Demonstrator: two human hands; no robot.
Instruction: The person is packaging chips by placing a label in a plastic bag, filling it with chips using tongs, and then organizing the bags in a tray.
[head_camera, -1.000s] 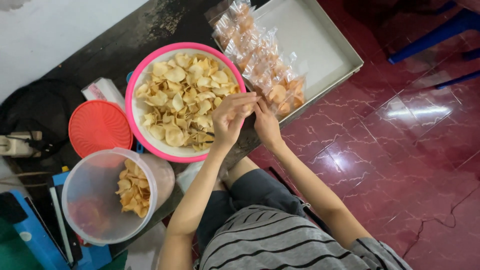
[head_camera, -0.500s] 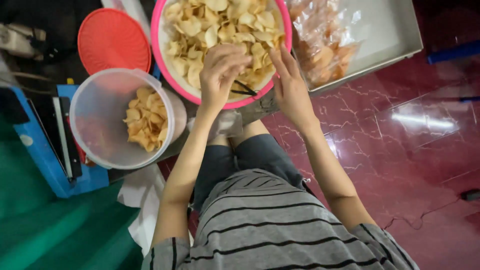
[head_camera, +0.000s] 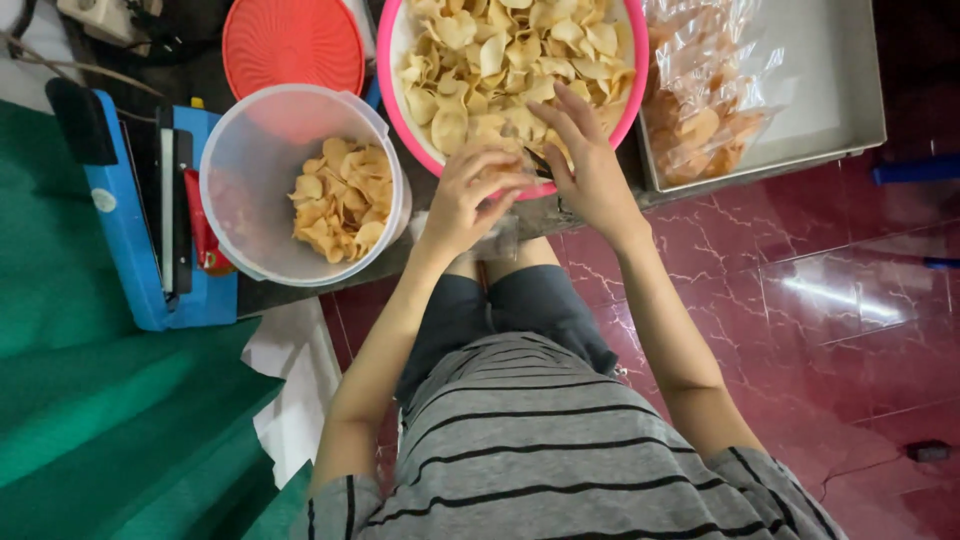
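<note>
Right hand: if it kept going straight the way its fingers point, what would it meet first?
The right hand points up-frame into the pink bowl; it would probably meet the pale chips heaped there first, though depth is unclear.

Left hand (head_camera: 470, 200) back at basin rim (head_camera: 440, 160)
</note>
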